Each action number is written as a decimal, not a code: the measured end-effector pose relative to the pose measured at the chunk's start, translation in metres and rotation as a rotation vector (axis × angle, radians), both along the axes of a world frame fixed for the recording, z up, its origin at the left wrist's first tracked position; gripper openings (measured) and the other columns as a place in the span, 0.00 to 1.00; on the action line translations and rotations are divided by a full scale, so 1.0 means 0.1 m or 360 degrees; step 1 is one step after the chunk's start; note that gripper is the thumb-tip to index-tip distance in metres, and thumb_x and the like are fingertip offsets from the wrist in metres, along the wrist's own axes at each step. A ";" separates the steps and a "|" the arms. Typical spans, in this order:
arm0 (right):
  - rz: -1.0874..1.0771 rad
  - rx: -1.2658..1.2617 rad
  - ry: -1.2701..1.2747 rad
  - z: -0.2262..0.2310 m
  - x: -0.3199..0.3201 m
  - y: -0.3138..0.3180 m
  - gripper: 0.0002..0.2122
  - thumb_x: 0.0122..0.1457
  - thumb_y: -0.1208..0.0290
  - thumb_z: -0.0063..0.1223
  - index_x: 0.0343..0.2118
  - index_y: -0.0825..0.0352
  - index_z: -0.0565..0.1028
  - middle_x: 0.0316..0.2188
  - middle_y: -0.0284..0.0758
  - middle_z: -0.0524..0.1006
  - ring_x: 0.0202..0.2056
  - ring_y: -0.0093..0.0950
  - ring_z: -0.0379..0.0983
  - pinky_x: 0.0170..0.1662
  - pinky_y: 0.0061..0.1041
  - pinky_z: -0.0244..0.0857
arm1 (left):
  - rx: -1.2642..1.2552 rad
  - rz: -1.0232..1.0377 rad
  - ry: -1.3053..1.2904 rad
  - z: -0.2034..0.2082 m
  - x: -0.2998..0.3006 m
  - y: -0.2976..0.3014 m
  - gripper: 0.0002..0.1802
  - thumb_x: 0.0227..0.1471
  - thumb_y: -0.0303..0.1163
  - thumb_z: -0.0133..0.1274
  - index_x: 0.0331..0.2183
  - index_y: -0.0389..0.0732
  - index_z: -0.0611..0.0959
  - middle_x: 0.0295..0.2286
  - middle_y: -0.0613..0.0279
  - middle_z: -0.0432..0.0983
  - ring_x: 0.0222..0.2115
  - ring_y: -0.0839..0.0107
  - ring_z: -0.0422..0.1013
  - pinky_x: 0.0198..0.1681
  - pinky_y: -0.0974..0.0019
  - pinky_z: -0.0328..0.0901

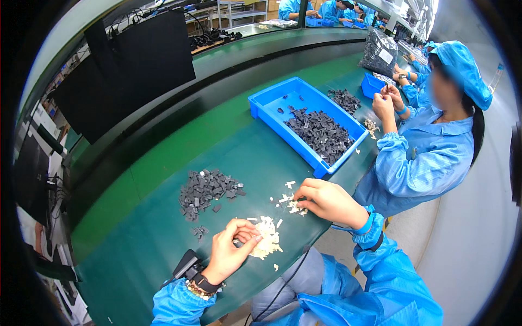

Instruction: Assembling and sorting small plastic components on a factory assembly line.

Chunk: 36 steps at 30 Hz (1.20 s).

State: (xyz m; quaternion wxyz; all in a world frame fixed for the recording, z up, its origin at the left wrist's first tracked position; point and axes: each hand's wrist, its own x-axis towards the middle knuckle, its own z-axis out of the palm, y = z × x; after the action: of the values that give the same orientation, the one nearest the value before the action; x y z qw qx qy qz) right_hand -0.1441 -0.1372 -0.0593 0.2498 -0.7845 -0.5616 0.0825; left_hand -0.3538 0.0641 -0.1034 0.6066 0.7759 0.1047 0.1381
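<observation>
A dark green work surface [163, 239] curves away along a long bench, with a paler green belt [179, 146] running beside it and black monitors [130, 65] standing behind. Nearest, the left hand [231, 247] rests at the bench edge with its fingers curled in, the tips pinching at a small heap of cream-white bits [267, 244]; whether it has one gripped I cannot tell. Just to the right, the right hand [326, 200] lies knuckles-up, fingers bent onto a thinner scatter of white bits [291, 204], and its hold cannot be made out either. The white pieces are tiny, pale and irregular, lying every way, so no common long axis shows. Left of the hands sits a loose pile of small dark grey blocks [206, 190]. Farther on, a blue tray [304, 122] set diagonally holds more dark blocks. Beyond it, a person in a blue coat and cap [435, 146] works with both hands raised, and others sit farther down the line.
</observation>
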 end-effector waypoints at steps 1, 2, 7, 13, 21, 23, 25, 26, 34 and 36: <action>0.0034 -0.0009 -0.0026 0.01 -0.02 0.00 0.07 0.58 0.71 0.58 0.38 0.63 0.77 0.35 0.35 0.74 0.40 0.36 0.75 0.42 0.33 0.70 | -0.0001 0.0006 -0.0003 -0.01 0.00 0.01 0.17 0.49 0.21 0.65 0.40 0.37 0.77 0.32 0.61 0.82 0.32 0.79 0.77 0.34 0.76 0.69; 0.0071 -0.0018 -0.0051 0.00 -0.04 -0.01 0.07 0.57 0.71 0.58 0.38 0.63 0.77 0.35 0.35 0.74 0.40 0.36 0.74 0.42 0.33 0.70 | -0.0019 0.0009 0.0006 -0.01 -0.01 0.01 0.17 0.49 0.21 0.65 0.40 0.37 0.77 0.32 0.61 0.82 0.32 0.79 0.77 0.34 0.76 0.69; 0.0093 0.0041 -0.0130 -0.06 -0.12 -0.01 0.08 0.54 0.74 0.60 0.38 0.62 0.78 0.36 0.34 0.74 0.41 0.36 0.74 0.43 0.33 0.70 | 0.0020 -0.0015 -0.0023 0.02 0.01 0.02 0.16 0.50 0.21 0.65 0.40 0.37 0.77 0.32 0.62 0.82 0.32 0.78 0.77 0.34 0.75 0.69; 0.0139 0.0034 -0.0250 -0.06 -0.04 0.08 0.10 0.51 0.73 0.61 0.37 0.63 0.76 0.35 0.32 0.73 0.39 0.34 0.72 0.42 0.32 0.70 | 0.0027 0.0000 -0.0040 0.01 0.01 0.02 0.15 0.50 0.21 0.65 0.39 0.37 0.78 0.32 0.63 0.82 0.31 0.79 0.77 0.34 0.75 0.69; 0.0133 -0.0024 -0.0234 -0.06 -0.03 0.09 0.10 0.49 0.73 0.63 0.33 0.65 0.73 0.33 0.34 0.71 0.38 0.35 0.72 0.39 0.33 0.70 | 0.0064 -0.0025 -0.0033 0.03 0.00 0.02 0.16 0.50 0.21 0.65 0.40 0.37 0.78 0.32 0.63 0.82 0.31 0.79 0.76 0.34 0.75 0.69; 0.0130 -0.0033 -0.0241 -0.06 -0.03 0.10 0.10 0.50 0.73 0.63 0.33 0.65 0.73 0.32 0.35 0.70 0.38 0.35 0.72 0.38 0.33 0.70 | 0.0071 -0.0014 -0.0031 0.03 0.01 0.01 0.16 0.49 0.21 0.65 0.40 0.38 0.78 0.32 0.63 0.82 0.31 0.79 0.76 0.34 0.75 0.69; 0.0128 -0.0040 -0.0251 -0.04 -0.03 0.12 0.10 0.50 0.73 0.63 0.32 0.65 0.72 0.32 0.35 0.70 0.37 0.35 0.72 0.38 0.34 0.70 | 0.0081 -0.0003 -0.0031 0.02 0.01 0.02 0.16 0.49 0.22 0.65 0.40 0.38 0.78 0.32 0.63 0.82 0.31 0.79 0.76 0.34 0.75 0.69; 0.0131 -0.0052 -0.0262 -0.01 -0.03 0.13 0.10 0.50 0.74 0.62 0.32 0.65 0.71 0.31 0.35 0.70 0.37 0.35 0.72 0.38 0.34 0.70 | 0.0086 0.0006 -0.0025 0.02 0.01 0.02 0.16 0.49 0.22 0.65 0.40 0.38 0.78 0.32 0.63 0.82 0.31 0.79 0.76 0.34 0.75 0.69; 0.0180 -0.0091 -0.0154 0.01 -0.03 0.10 0.07 0.56 0.74 0.58 0.32 0.65 0.70 0.31 0.37 0.70 0.37 0.38 0.72 0.39 0.36 0.67 | 0.0081 0.0010 -0.0043 0.02 0.01 0.02 0.16 0.50 0.21 0.65 0.40 0.38 0.78 0.32 0.63 0.82 0.31 0.79 0.76 0.34 0.75 0.69; 0.0162 -0.0063 -0.0170 -0.02 -0.02 0.08 0.06 0.57 0.74 0.57 0.32 0.66 0.70 0.30 0.37 0.70 0.37 0.38 0.72 0.38 0.36 0.67 | 0.0063 -0.0001 -0.0036 0.02 0.00 0.02 0.16 0.50 0.21 0.65 0.40 0.38 0.78 0.32 0.63 0.82 0.32 0.79 0.77 0.34 0.75 0.69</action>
State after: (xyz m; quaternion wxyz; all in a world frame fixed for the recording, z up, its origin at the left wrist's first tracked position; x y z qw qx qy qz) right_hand -0.1463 -0.1292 -0.0613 0.1994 -0.7630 -0.6115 0.0642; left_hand -0.3535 0.0660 -0.1016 0.5923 0.7862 0.0949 0.1486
